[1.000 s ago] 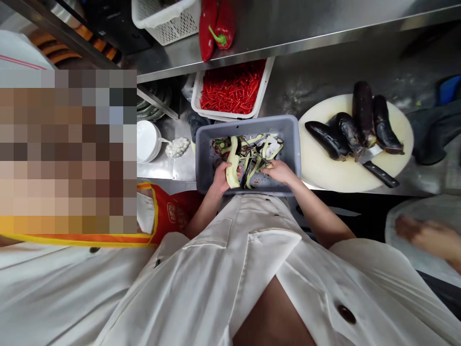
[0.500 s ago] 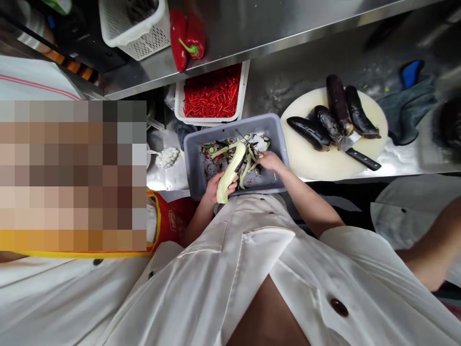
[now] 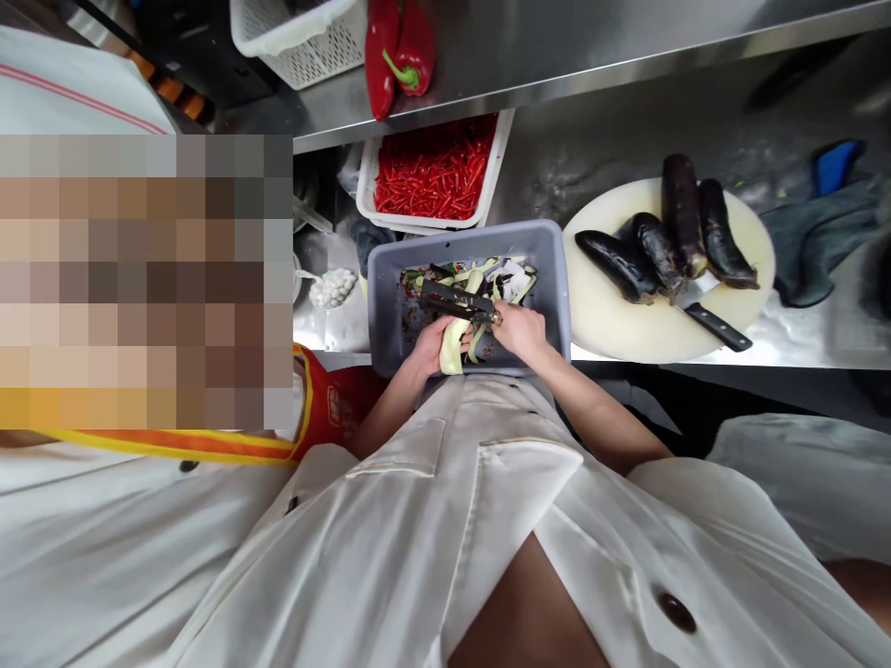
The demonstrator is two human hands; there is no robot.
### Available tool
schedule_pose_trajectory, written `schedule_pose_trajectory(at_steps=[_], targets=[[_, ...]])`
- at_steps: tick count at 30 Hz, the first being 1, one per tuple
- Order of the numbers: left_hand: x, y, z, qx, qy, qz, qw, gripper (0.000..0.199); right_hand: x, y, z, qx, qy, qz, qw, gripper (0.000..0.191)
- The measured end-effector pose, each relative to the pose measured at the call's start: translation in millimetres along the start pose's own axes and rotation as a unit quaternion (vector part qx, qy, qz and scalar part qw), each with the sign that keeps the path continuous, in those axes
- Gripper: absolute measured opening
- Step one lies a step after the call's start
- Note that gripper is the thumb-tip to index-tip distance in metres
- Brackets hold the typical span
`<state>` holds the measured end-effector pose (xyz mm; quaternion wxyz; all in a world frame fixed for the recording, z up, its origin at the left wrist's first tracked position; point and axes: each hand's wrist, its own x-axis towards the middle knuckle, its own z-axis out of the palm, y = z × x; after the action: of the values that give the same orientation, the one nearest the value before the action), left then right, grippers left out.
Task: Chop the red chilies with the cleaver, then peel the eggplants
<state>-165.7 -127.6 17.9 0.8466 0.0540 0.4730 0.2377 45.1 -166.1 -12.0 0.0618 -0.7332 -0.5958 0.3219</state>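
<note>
My left hand [image 3: 427,347] is closed around a peeled, pale green eggplant [image 3: 452,350] over the grey tub [image 3: 380,311]. In my right hand [image 3: 522,332] is the handle of a peeler [image 3: 456,299] with a long, dark, slotted blade. The blade lies across the eggplant and hides its middle. Under both hands, pale and dark strips of peel [image 3: 519,286] lie in the tub. Several unpeeled dark eggplants [image 3: 616,264] rest on the round white cutting board [image 3: 605,334] to the right, beside a black-handled knife [image 3: 720,329].
Behind the tub stands a white basket of red chillies [image 3: 435,181]. Above it, a steel shelf [image 3: 557,74] holds red peppers [image 3: 410,56] and a white basket [image 3: 313,56]. A dark cloth [image 3: 807,246] lies right of the board. People stand close on both sides.
My right hand has brought the peeler out of the peel pile and laid its blade across the eggplant. The eggplant's lower end has shifted right. The view has moved slightly.
</note>
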Motion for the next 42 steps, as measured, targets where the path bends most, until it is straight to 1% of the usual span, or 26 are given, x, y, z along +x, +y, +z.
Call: schedule_pose_trajectory(at_steps=[2,4,6,8,9,10,11,12,14,16,18,20,22,24,26,27,29,30,31,32,33,35,37,38,40,42], targets=[[-9.4,2.2,-6.5,0.007,-0.036,-0.013,0.999,0.026,18.1,6.5,-3.7,0.032,-0.001,0.026,0.999,0.026],[-19.3,6.3,-16.3,0.006,-0.060,-0.011,0.998,0.026,35.4,20.0,-3.6,0.135,-0.035,0.080,0.987,0.017],[-26.0,9.1,-25.7,0.012,-0.070,0.015,0.997,0.030,45.1,35.2,1.5,0.293,-0.094,0.146,0.940,0.017],[-27.0,9.4,-31.0,0.025,-0.069,0.050,0.996,0.037,44.2,46.8,10.1,0.434,-0.143,0.178,0.872,0.027],[-25.1,8.9,-31.4,0.028,-0.066,0.064,0.995,0.039,40.1,50.5,14.7,0.474,-0.153,0.176,0.849,0.030],[-21.7,8.1,-30.3,0.028,-0.064,0.073,0.995,0.039,34.3,52.4,18.7,0.486,-0.151,0.163,0.845,0.029],[-17.2,7.4,-27.6,0.023,-0.062,0.076,0.995,0.037,27.3,52.7,21.6,0.469,-0.137,0.144,0.861,0.026],[-11.8,6.8,-23.7,0.015,-0.060,0.073,0.995,0.034,19.7,51.2,23.2,0.422,-0.117,0.121,0.891,0.021],[-0.6,5.4,-13.6,-0.004,-0.050,0.054,0.997,0.034,4.8,43.1,21.8,0.273,-0.061,0.067,0.958,0.012],[8.1,3.1,-2.6,-0.019,-0.026,0.029,0.999,0.037,-7.1,29.7,15.2,0.121,-0.026,0.015,0.992,0.014],[11.4,-0.1,6.3,-0.032,-0.002,0.010,0.999,0.039,-13.0,15.3,6.2,0.023,-0.015,-0.022,0.999,0.023],[8.5,-2.6,10.8,-0.035,-0.006,-0.007,0.999,0.038,-10.7,5.7,-2.5,-0.017,-0.005,-0.035,0.999,0.029],[1.5,-2.5,9.4,-0.025,-0.039,-0.022,0.999,0.036,-0.6,6.1,-8.7,-0.010,0.026,-0.011,1.000,0.028],[-6.1,-0.6,2.6,-0.003,-0.074,-0.025,0.997,0.039,13.1,16.7,-10.8,0.055,0.038,0.045,0.997,0.020],[-11.7,1.0,-7.8,0.026,-0.091,-0.011,0.995,0.049,23.9,33.1,-7.5,0.193,-0.005,0.110,0.975,0.010],[-13.3,1.2,-13.5,0.041,-0.089,0.001,0.995,0.055,26.3,41.5,-4.0,0.280,-0.045,0.136,0.949,0.015],[-14.5,0.8,-24.5,0.066,-0.068,0.034,0.995,0.062,24.0,54.7,4.8,0.431,-0.124,0.168,0.878,0.027],[-14.2,0.7,-29.3,0.077,-0.052,0.049,0.994,0.061,19.7,58.3,8.9,0.478,-0.149,0.173,0.848,0.031],[-13.7,1.0,-33.5,0.086,-0.038,0.059,0.994,0.058,14.0,59.6,11.9,0.503,-0.166,0.169,0.831,0.034],[-12.8,1.8,-37.1,0.096,-0.030,0.063,0.993,0.053,7.7,58.4,13.2,0.508,-0.172,0.158,0.829,0.036],[-11.7,3.2,-40.1,0.105,-0.030,0.061,0.992,0.048,1.7,54.6,12.4,0.496,-0.167,0.141,0.840,0.036],[-9.3,7.7,-44.4,0.123,-0.050,0.049,0.990,0.040,-7.2,41.0,4.8,0.430,-0.133,0.079,0.890,0.032],[-7.7,13.1,-47.0,0.149,-0.075,0.041,0.985,0.035,-9.9,24.2,-7.5,0.313,-0.074,0.005,0.947,0.026],[-7.7,15.8,-47.9,0.166,-0.080,0.043,0.982,0.036,-8.9,17.2,-13.6,0.249,-0.044,-0.020,0.967,0.023],[-10.4,20.5,-49.7,0.197,-0.076,0.057,0.976,0.043,-4.0,10.9,-22.0,0.157,0.001,-0.035,0.987,0.019],[-16.3,24.3,-52.2,0.210,-0.063,0.074,0.973,0.050,2.0,17.3,-23.9,0.154,-0.015,0.001,0.988,0.019]])
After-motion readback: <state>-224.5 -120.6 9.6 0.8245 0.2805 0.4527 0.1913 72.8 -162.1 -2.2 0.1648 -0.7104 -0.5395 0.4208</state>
